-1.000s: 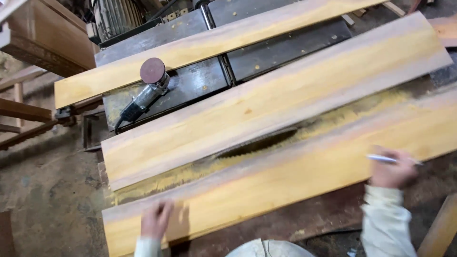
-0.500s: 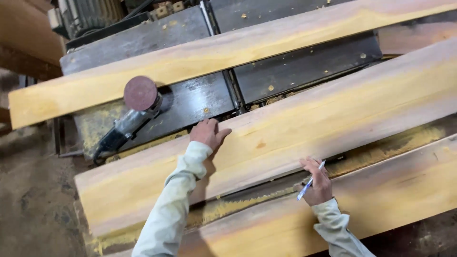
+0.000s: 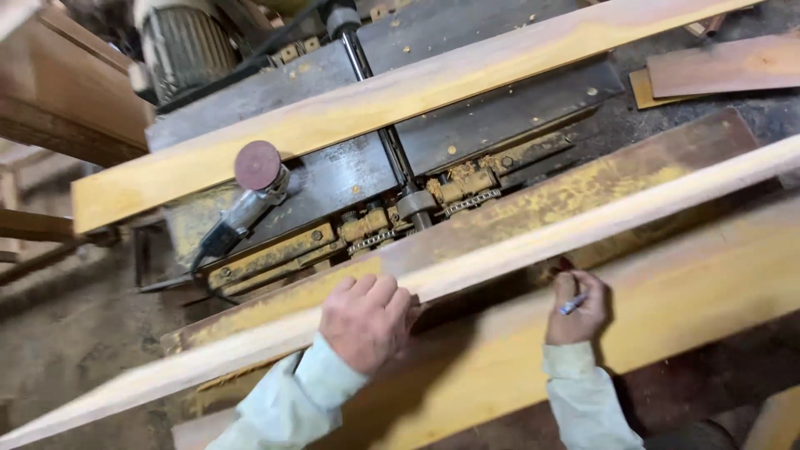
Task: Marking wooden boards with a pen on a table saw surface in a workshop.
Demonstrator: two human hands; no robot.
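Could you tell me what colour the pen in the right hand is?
Blue pen, head view.

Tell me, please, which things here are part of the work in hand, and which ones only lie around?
In hand:
- left hand gripping the tilted plank, raised on its edge
- right hand holding a blue pen, under that plank
- flat plank below both hands

Lying about:
- angle grinder on the machine table
- far plank across the table
- small boards at upper right

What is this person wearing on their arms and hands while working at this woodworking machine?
Both arms are covered by long, loose sleeves of pale, light greenish fabric, creased and gathered at the cuffs. The left hand and the right hand are bare: no gloves, and no rings, watch or markings can be seen in this view.
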